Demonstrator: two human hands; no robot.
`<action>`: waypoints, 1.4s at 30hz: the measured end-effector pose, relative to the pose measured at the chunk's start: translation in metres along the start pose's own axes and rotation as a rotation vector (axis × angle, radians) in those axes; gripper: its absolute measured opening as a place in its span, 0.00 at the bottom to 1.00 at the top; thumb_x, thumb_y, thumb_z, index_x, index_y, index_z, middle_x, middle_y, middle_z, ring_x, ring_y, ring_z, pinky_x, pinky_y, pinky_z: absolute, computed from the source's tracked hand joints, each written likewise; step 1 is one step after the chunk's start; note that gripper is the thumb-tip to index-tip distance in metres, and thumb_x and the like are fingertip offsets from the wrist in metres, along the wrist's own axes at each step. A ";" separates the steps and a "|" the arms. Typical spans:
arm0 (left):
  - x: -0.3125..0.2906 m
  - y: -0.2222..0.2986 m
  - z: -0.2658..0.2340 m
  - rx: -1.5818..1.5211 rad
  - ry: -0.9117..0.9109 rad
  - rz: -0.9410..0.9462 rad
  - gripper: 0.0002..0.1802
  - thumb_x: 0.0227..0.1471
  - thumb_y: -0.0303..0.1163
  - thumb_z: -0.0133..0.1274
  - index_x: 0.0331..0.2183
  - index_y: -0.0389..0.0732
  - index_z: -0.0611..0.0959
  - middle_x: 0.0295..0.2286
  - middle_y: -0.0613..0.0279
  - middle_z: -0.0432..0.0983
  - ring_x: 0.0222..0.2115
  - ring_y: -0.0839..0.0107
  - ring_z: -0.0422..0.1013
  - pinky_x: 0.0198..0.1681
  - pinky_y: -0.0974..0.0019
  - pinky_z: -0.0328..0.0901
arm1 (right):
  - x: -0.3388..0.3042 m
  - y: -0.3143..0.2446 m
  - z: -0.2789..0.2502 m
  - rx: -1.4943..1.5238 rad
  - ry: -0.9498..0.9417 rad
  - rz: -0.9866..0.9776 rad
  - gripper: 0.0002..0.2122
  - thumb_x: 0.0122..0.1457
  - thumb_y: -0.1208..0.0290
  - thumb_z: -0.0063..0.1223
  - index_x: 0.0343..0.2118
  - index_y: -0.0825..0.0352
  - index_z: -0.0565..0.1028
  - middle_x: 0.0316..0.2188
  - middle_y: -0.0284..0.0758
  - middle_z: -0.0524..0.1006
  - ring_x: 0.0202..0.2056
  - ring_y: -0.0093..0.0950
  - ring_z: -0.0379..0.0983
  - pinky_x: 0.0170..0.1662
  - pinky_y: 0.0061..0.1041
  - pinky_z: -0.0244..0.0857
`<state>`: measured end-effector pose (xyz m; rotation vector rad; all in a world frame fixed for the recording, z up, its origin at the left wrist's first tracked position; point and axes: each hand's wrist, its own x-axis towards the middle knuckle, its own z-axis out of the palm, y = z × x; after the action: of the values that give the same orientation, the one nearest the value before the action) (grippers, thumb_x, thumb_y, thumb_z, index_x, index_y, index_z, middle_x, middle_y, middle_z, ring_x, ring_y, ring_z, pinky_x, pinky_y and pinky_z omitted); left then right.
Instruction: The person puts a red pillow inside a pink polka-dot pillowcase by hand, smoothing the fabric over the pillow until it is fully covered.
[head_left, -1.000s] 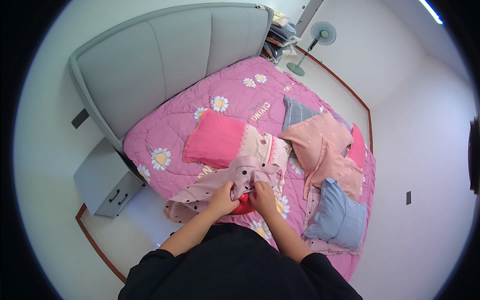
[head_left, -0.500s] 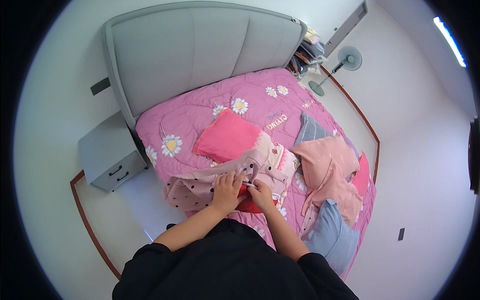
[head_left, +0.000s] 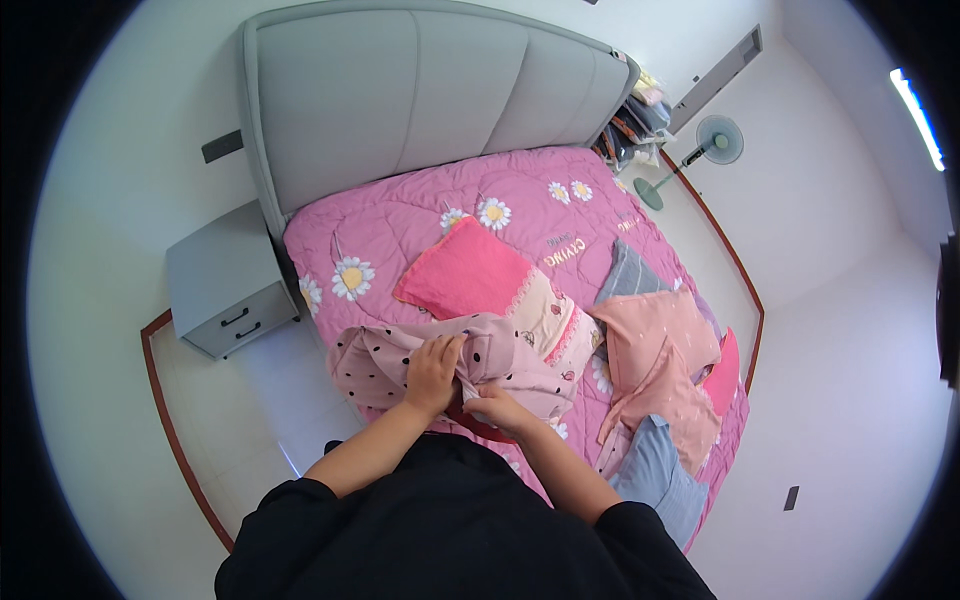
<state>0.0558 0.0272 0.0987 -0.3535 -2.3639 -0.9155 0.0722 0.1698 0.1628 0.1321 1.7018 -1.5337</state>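
A pale pink cloth with dark dots (head_left: pixel 510 365), perhaps a pillowcase, lies gathered in front of me on the bed. My left hand (head_left: pixel 432 374) is closed on its near edge, fingers bent over the fabric. Close beside it, my right hand (head_left: pixel 495 408) pinches another bit of the same edge, and a dark gap shows between the two. Under the hands a dark red piece (head_left: pixel 480 425) peeks out, mostly covered. Just beyond lies a bright pink pillow or cloth (head_left: pixel 468 268), next to a cream printed fabric with lace-like trim (head_left: pixel 545 312).
The bed has a pink daisy quilt (head_left: pixel 390 222) and a grey headboard (head_left: pixel 345 95). To the right lie a peach cloth (head_left: pixel 655 330), a grey striped one (head_left: pixel 632 272) and a blue-grey one (head_left: pixel 660 480). A grey nightstand (head_left: pixel 225 260) and a green fan (head_left: pixel 718 140) flank the bed.
The dotted cloth's edge has been pulled over the red piece, which shows less now. Both hands have shifted slightly left, the right one also nearer to me. The whole view has tilted a little.
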 end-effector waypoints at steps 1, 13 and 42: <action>0.001 0.001 0.001 0.006 0.017 0.007 0.24 0.38 0.27 0.46 0.44 0.41 0.70 0.36 0.58 0.68 0.36 0.60 0.65 0.38 0.59 0.60 | 0.000 0.003 -0.002 0.003 0.003 -0.001 0.06 0.47 0.73 0.48 0.27 0.69 0.72 0.19 0.27 0.69 0.18 0.18 0.62 0.23 0.17 0.56; 0.023 -0.002 -0.005 -0.152 -0.243 -0.045 0.42 0.26 0.39 0.62 0.47 0.41 0.65 0.37 0.54 0.69 0.40 0.55 0.65 0.43 0.56 0.58 | 0.010 0.021 -0.039 0.046 0.241 -0.197 0.04 0.48 0.71 0.51 0.23 0.62 0.69 0.15 0.21 0.64 0.15 0.12 0.56 0.17 0.13 0.46; 0.015 -0.050 0.019 -1.071 -1.355 -0.489 0.24 0.49 0.35 0.49 0.48 0.42 0.66 0.31 0.60 0.73 0.23 0.71 0.69 0.31 0.67 0.63 | -0.029 0.057 -0.079 -0.565 0.046 -0.618 0.13 0.46 0.76 0.47 0.37 0.70 0.73 0.40 0.42 0.72 0.46 0.38 0.64 0.49 0.31 0.56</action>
<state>0.0147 0.0037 0.0696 -1.0837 -2.7769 -2.8707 0.0849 0.2646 0.1303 -0.7137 2.2735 -1.3847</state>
